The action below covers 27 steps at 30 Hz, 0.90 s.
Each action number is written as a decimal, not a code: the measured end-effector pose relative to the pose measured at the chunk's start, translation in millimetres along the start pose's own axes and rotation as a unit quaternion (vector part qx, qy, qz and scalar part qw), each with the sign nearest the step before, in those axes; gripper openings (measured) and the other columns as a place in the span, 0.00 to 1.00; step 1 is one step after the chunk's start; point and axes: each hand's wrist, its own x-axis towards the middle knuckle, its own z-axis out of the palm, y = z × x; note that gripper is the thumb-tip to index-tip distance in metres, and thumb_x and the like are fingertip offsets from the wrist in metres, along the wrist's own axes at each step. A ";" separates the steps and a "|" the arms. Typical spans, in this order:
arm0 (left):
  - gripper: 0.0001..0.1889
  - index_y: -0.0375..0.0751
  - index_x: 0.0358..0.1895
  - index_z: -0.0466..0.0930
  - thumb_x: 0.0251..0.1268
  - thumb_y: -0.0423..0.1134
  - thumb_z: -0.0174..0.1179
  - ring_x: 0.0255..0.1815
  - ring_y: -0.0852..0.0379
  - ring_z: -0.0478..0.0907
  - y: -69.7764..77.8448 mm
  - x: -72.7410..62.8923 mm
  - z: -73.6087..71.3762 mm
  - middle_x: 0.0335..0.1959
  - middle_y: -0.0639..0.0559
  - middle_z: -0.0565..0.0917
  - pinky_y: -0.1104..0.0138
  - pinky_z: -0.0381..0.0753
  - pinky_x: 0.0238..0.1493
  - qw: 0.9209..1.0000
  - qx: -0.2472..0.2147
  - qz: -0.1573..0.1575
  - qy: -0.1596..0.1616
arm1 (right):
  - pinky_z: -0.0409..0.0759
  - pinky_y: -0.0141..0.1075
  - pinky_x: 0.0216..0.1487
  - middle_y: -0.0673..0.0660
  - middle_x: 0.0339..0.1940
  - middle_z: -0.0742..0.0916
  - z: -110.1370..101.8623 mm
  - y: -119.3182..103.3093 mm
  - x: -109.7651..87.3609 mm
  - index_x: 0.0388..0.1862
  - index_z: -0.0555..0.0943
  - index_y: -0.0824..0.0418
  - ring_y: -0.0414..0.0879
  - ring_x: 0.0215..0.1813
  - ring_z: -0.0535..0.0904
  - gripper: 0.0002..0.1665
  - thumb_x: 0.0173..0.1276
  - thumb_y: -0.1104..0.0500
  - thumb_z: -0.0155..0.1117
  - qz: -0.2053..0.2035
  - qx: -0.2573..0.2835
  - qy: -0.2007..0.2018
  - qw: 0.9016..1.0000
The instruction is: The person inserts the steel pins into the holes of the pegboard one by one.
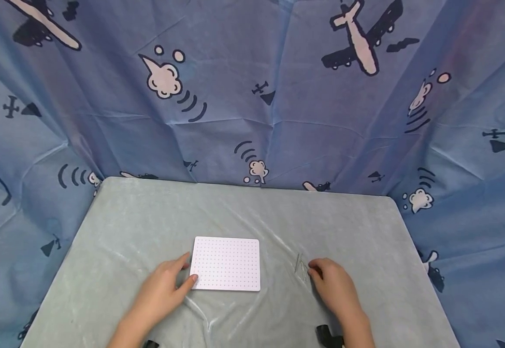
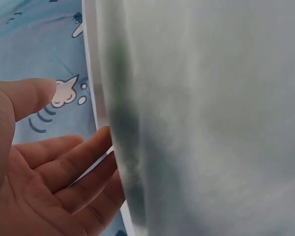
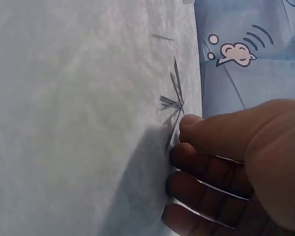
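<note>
A white board [image 1: 226, 264] with rows of small holes lies flat on the table. At its left side is my left hand [image 1: 163, 286], fingers extended, with the thumb over the lower left corner and the index finger by the left edge. To the right of the board lies a small bunch of thin metal pins [image 1: 301, 267], fanned out and crossing one another. My right hand [image 1: 333, 284] is at their right side. In the right wrist view, its thumb tip meets the end of the pins [image 3: 177, 101]; I cannot tell whether the thumb and index finger pinch one.
A pale grey-green cover [image 1: 148, 212] with creases spreads over the table. Blue curtains [image 1: 226, 96] printed with planes and clouds hang behind it and at both sides. One separate pin [image 3: 163, 37] lies apart from the bunch. A black wrist device [image 1: 328, 337] sits by the right wrist.
</note>
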 end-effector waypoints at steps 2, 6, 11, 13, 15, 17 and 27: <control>0.28 0.37 0.70 0.84 0.70 0.44 0.76 0.60 0.47 0.83 -0.1 -4.1 3.0 0.54 0.53 0.89 0.47 0.83 0.59 1.000 -0.002 0.010 0.010 | 0.85 0.55 0.51 0.56 0.43 0.91 1.4 -1.0 1.1 0.48 0.91 0.63 0.53 0.47 0.88 0.08 0.74 0.62 0.76 0.003 -0.002 -0.003 1.000; 0.25 0.37 0.62 0.88 0.64 0.41 0.81 0.57 0.50 0.83 -1.4 -10.8 9.0 0.51 0.53 0.89 0.50 0.83 0.58 0.998 0.003 0.039 0.038 | 0.85 0.54 0.48 0.55 0.40 0.90 2.5 -3.6 4.3 0.47 0.90 0.63 0.51 0.43 0.87 0.08 0.73 0.62 0.77 0.011 -0.009 -0.012 1.000; 0.28 0.36 0.57 0.90 0.53 0.40 0.87 0.54 0.53 0.81 -5.2 -16.2 14.2 0.39 0.63 0.82 0.52 0.83 0.56 0.996 0.013 0.066 0.063 | 0.85 0.53 0.46 0.53 0.38 0.89 3.9 -4.9 6.5 0.45 0.90 0.63 0.49 0.40 0.86 0.07 0.72 0.62 0.78 0.010 -0.014 -0.014 1.000; 0.30 0.36 0.57 0.90 0.50 0.39 0.88 0.55 0.53 0.81 -6.7 -16.1 15.1 0.37 0.64 0.79 0.51 0.82 0.58 0.996 0.015 0.068 0.064 | 0.85 0.53 0.46 0.53 0.37 0.89 4.3 -5.0 7.0 0.44 0.91 0.62 0.49 0.40 0.85 0.06 0.71 0.63 0.78 0.006 -0.014 -0.012 1.000; 0.31 0.35 0.58 0.90 0.48 0.39 0.89 0.54 0.54 0.80 -7.3 -14.9 15.0 0.36 0.64 0.78 0.52 0.82 0.58 0.996 0.018 0.065 0.061 | 0.85 0.53 0.45 0.52 0.36 0.89 4.0 -5.6 7.7 0.43 0.91 0.62 0.48 0.39 0.85 0.05 0.71 0.63 0.78 0.005 -0.014 -0.012 1.000; 0.31 0.35 0.58 0.90 0.47 0.38 0.89 0.53 0.55 0.80 -7.7 -14.1 15.1 0.36 0.65 0.78 0.53 0.82 0.56 0.996 0.023 0.063 0.059 | 0.85 0.52 0.44 0.52 0.35 0.89 3.8 -6.1 8.0 0.42 0.91 0.62 0.47 0.38 0.85 0.04 0.71 0.64 0.78 0.006 -0.015 -0.013 1.000; 0.30 0.35 0.56 0.91 0.45 0.37 0.90 0.60 0.47 0.83 -13.0 -12.2 16.0 0.36 0.64 0.80 0.50 0.82 0.64 0.996 0.024 0.059 0.064 | 0.82 0.48 0.38 0.49 0.31 0.87 4.0 -9.1 9.3 0.37 0.89 0.59 0.43 0.33 0.81 0.03 0.74 0.63 0.75 0.006 -0.028 -0.019 0.999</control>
